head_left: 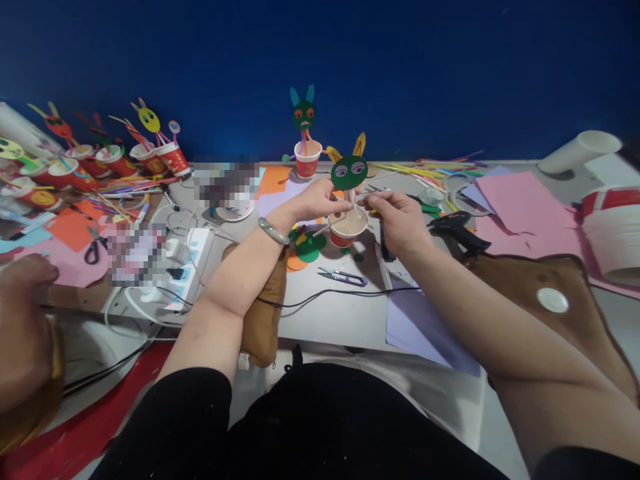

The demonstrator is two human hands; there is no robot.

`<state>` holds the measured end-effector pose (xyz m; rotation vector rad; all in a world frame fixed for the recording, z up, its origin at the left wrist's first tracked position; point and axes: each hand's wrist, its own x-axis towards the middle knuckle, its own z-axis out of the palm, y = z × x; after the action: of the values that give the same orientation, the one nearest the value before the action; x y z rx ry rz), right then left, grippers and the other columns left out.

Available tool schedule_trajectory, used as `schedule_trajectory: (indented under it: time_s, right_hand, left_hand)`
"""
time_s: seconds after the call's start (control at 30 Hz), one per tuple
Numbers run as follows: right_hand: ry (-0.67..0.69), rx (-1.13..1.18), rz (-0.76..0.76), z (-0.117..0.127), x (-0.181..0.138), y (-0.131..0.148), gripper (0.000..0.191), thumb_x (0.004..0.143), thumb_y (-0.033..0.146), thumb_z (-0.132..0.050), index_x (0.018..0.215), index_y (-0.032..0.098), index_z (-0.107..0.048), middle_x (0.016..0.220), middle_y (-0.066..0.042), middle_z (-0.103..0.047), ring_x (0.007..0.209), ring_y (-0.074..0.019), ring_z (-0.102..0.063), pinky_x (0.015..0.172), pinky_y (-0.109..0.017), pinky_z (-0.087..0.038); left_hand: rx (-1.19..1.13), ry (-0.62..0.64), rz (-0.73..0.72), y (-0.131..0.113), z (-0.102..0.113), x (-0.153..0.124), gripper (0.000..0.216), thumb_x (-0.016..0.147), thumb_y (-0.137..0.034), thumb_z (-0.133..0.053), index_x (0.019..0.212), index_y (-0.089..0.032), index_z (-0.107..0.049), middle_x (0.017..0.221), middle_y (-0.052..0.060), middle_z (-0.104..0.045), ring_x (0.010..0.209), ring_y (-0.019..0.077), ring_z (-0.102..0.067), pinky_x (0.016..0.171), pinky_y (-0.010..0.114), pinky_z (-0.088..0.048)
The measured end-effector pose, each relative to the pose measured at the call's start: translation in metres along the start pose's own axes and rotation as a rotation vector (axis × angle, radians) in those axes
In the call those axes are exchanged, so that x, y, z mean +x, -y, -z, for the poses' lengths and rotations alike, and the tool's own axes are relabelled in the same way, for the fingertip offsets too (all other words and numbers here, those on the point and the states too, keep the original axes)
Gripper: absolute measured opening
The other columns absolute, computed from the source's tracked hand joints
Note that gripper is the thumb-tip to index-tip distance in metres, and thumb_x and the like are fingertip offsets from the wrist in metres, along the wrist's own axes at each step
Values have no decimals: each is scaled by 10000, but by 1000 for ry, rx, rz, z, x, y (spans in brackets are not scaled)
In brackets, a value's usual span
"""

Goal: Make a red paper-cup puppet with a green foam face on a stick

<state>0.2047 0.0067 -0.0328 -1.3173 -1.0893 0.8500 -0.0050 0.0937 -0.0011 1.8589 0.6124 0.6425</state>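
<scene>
A green paper face (349,173) with large eyes and yellow ears stands above a red and white paper cup (345,238) in front of me. Pale pipe cleaners (351,200) run from the face down into the cup. My left hand (320,201), with a bangle on its wrist, pinches the pale stem below the face, just over the cup's rim. From the right, my right hand (396,215) pinches the end of a pale pipe cleaner beside that stem. Purple-handled thread snips (343,276) and green and orange paper circles (307,248) lie near the cup.
A finished-looking cup puppet (308,160) stands behind. More cup puppets (170,159) crowd the left. A black glue gun (463,233) and pink paper (525,200) lie right. A power strip (193,267) and cables cross the left. Another person's hand (27,280) is at far left.
</scene>
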Motion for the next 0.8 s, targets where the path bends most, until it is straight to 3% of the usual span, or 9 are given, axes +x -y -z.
schedule_trajectory:
  time_s: [0.17,0.37,0.6,0.8]
  right_hand:
    - [-21,4,-28,-6,-4,4,270,830,499,-971,834,320,-769,1010,-50,-896,1064,-305,-819,939,-462,-695]
    - [-43,36,0,-14,-6,1,280,827,470,-967,833,298,-746,969,-44,-876,1042,-281,-822,1041,-457,-691]
    - [-47,109,57,-13,-1,-15,231,761,386,-951,842,255,-778,963,-49,-852,1020,-269,-817,1022,-450,-686]
    - [-51,146,104,-12,1,-25,241,706,353,-981,831,256,-798,986,-40,-860,1015,-271,-812,1004,-455,-673]
  left_hand:
    - [14,15,20,0,0,0,124,876,-238,-837,928,-176,-743,863,47,-770,800,185,-740,835,353,-650]
    - [-19,4,-14,1,0,0,204,757,-146,-808,946,-177,-736,923,43,-797,872,202,-762,830,334,-637]
    - [-19,19,-28,7,0,4,301,732,-106,-760,1029,-146,-786,960,56,-830,846,172,-742,769,278,-582]
    - [-16,9,34,-3,-1,0,252,763,-47,-710,984,-135,-793,850,30,-803,720,126,-720,685,240,-557]
